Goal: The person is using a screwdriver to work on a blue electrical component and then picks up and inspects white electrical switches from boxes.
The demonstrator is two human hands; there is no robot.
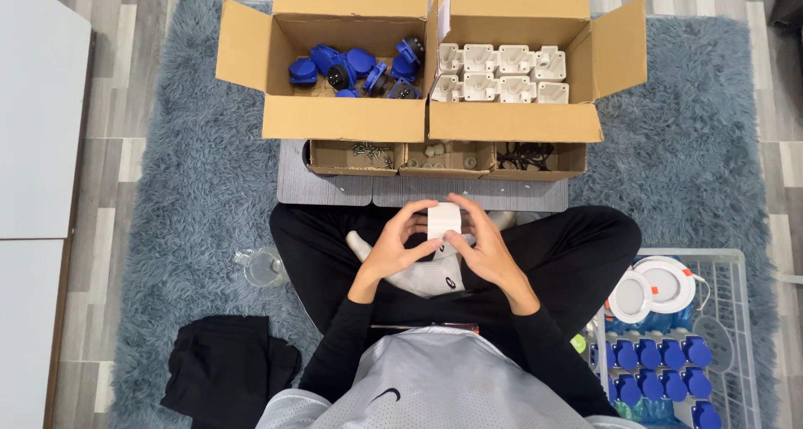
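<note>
Sitting cross-legged on a blue-grey rug (192, 186), a person holds 1 small white plastic block (443, 220) above the lap, fingers of the left hand (391, 249) and right hand (488, 252) curled around it, before 2 open cardboard boxes (343, 118).

The person sat cross-legged, both arms in black sleeves reaching forward over the lap, elbows bent and forearms angled inward so the wrists drew close together. The left hand (395, 243) curled upward with its fingers (416, 216) wrapped round from the left side. The right hand (485, 247) mirrored it, fingers (468, 211) arched over from the right, thumb tucked inward. Both hands met at the fingertips above the crossed legs.
</note>
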